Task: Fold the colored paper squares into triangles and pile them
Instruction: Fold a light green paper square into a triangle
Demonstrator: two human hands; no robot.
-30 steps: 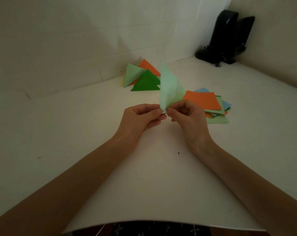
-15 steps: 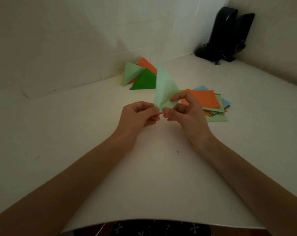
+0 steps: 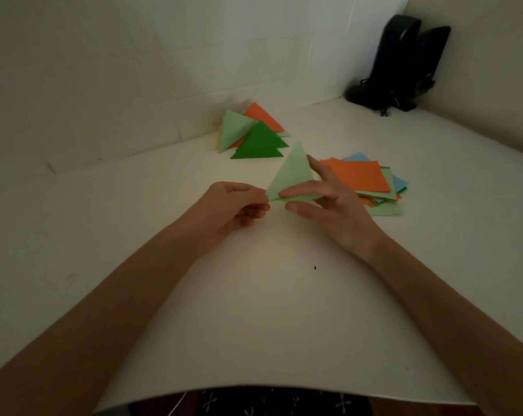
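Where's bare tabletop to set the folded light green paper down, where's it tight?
Bare: the white table between the forearms; the stretch left of the pile of folded paper triangles; the strip between the stack of unfolded paper squares and the black speakers. Crowded: between pile and stack, where the left hand and right hand hold the light green folded paper.

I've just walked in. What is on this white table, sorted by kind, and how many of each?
Light green paper, pinched by the left hand and the right hand: 1
Pile of folded triangles: 1
Stack of flat squares: 1
Black speakers: 2
Total: 5
The sheets inside each heap overlap too much to count.
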